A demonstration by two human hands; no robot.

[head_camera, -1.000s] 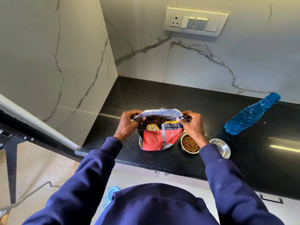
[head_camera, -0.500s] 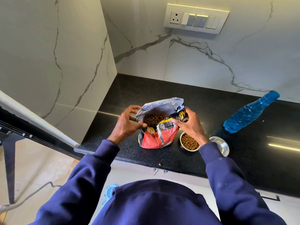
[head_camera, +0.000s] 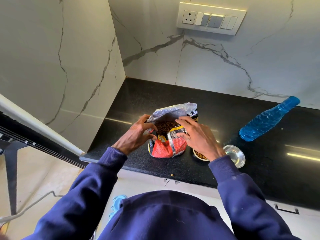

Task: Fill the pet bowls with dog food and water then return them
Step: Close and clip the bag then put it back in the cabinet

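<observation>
standing upright on the black speckled surface [head_camera: 138,104], the dog food bag [head_camera: 168,134] had its top open, silver lining showing and brown kibble visible inside. left hand [head_camera: 136,135] sat at the bag's left edge, fingers [head_camera: 144,118] curled around the rim with the thumb at the front panel, so it was pinching the bag mouth. right hand [head_camera: 199,137] was at the bag's right front, fingers [head_camera: 181,121] spread and loosely laid over the upper edge; couldn't tell if they actually gripped the foil. both arms were in dark blue sleeves.

food bowl [head_camera: 199,155] held kibble and sat just right of the bag, mostly hidden under the right wrist. steel bowl [head_camera: 235,155] was just beside it on the right, shiny inside; couldn't tell if it held water. blue water bottle [head_camera: 268,119] lay on its side well to the right, cap end toward the marble wall [head_camera: 225,66].

one stray kibble piece [head_camera: 172,174] lay near the front edge of the surface. switch plate [head_camera: 211,18] was mounted on the wall above.
</observation>
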